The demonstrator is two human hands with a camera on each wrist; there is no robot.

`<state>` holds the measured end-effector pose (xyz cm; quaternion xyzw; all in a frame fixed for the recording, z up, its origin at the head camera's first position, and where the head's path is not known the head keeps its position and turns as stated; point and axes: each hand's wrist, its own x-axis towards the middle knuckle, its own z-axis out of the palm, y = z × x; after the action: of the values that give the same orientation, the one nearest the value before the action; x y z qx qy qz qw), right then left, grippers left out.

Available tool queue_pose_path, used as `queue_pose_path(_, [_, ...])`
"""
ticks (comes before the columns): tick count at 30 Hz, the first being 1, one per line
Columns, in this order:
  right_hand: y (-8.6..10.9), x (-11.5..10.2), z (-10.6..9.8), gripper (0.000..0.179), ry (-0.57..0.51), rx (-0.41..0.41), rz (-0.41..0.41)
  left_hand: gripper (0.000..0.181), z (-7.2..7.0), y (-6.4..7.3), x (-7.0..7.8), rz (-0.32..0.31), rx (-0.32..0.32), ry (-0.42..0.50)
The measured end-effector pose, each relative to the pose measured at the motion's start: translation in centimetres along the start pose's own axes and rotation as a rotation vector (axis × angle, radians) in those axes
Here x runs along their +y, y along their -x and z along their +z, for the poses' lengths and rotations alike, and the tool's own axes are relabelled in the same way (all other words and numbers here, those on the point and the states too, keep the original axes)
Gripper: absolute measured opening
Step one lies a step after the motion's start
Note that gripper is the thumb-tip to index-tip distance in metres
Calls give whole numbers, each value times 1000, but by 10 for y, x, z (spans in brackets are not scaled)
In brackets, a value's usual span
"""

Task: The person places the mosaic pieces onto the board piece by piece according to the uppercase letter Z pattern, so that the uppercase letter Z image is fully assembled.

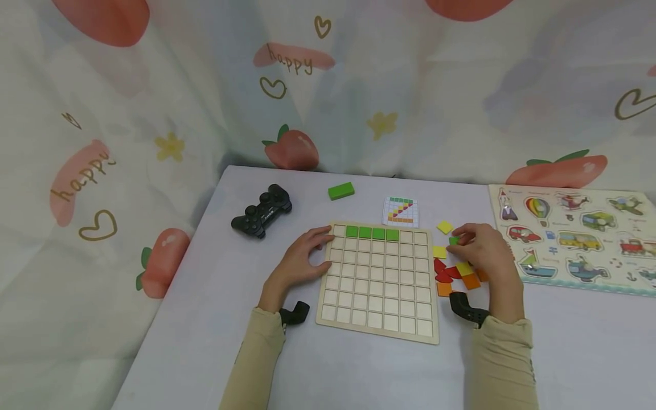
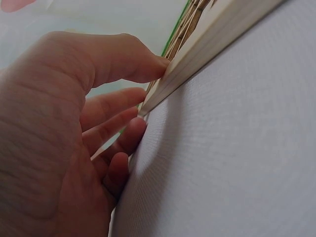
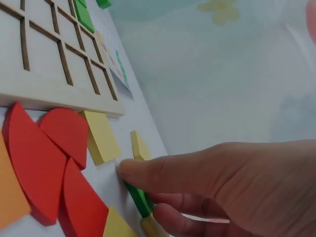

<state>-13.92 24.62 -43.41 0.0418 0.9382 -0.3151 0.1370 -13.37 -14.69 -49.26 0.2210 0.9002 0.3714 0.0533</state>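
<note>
Right hand [image 1: 484, 246] pinched a green tile [image 1: 453, 241] in its fingers, right of grid board [image 1: 376, 279]; left hand [image 1: 296, 257] touched board's left edge, fingers spread wide. Four green tiles [image 1: 365, 232] sat in top row.

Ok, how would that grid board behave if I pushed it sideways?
The grid board probably stays stiff, given its thick wooden rim. Lying flat, it seems unlikely to tip. Its green tiles sit in the grid, so they'd likely travel along with it.
</note>
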Motion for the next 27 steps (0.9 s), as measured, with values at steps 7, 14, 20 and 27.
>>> queue_pose_path(7, [-1, 1, 3, 35, 33, 82, 35, 57, -2, -2, 2, 10, -4, -12])
queue_pose_path(14, [-4, -1, 7, 38, 69, 146, 29, 57, -2, -2, 2, 1, -3, -12])
queue_pose_path(20, [0, 2, 5, 42, 66, 143, 93, 57, -1, 0, 1, 4, -12, -10])
queue_pose_path(27, [0, 1, 4, 30, 30, 144, 21, 57, 0, 1, 1, 5, -1, -17])
